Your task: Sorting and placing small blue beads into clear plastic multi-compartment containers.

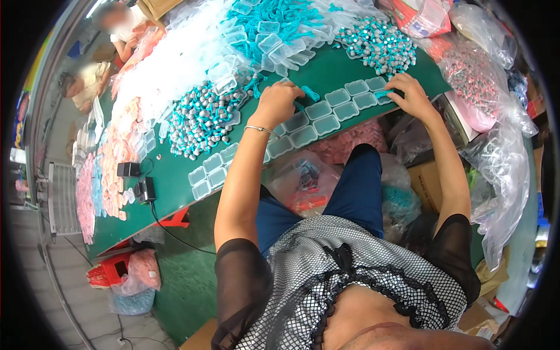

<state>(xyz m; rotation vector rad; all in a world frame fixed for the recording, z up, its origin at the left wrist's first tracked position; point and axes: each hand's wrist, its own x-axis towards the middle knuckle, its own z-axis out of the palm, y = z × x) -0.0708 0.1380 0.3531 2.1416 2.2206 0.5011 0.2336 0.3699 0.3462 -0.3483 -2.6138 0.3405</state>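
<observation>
Two rows of small clear plastic boxes [326, 124] run along the near edge of the green table. My right hand [413, 96] is at the right end of the rows, thumb and finger pinched at a teal plastic piece [382, 94] in an end box. Behind the rows, my left hand [279, 104] is curled closed, its fingertips partly hidden; whatever they hold cannot be made out. A loose teal piece [310, 93] lies on the table just right of those fingers. My left forearm covers some of the boxes.
Grey-and-teal small parts are heaped at left [201, 119] and at back right [378, 46]. Teal pieces [280, 23] and clear boxes pile up at the back. Black adapters [144, 189] with a cable sit at left. Plastic bags [475, 76] crowd the right. Two people are beyond the table.
</observation>
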